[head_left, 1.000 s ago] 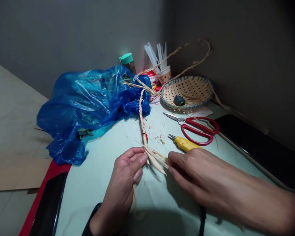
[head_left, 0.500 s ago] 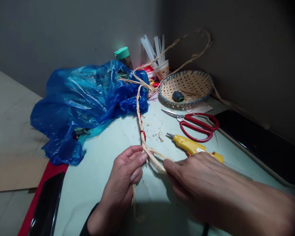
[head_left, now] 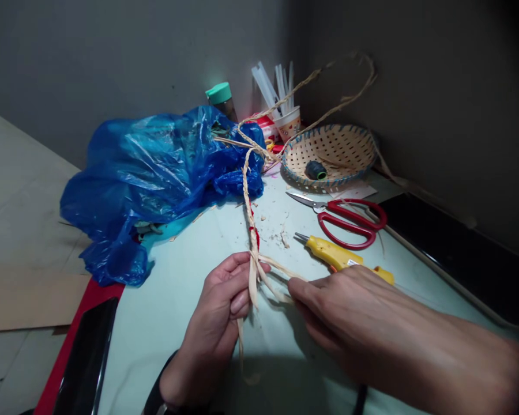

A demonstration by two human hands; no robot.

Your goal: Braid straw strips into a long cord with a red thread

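A braided straw rope runs from the blue plastic bag down the pale green table to my hands. A red tie wraps it just above my fingers. My left hand pinches the end of the braid, with loose straw strands hanging below it. My right hand pinches another loose strand that branches off to the right.
A crumpled blue plastic bag lies at the left. A woven basket holding a dark spool stands at the back, beside a cup of glue sticks and a green-capped jar. Red scissors and a yellow glue gun lie right of the braid.
My right hand has shifted slightly and drawn its strand outward to the right. The left hand keeps its pinch on the braid end, with a strand now crossing over its fingers.
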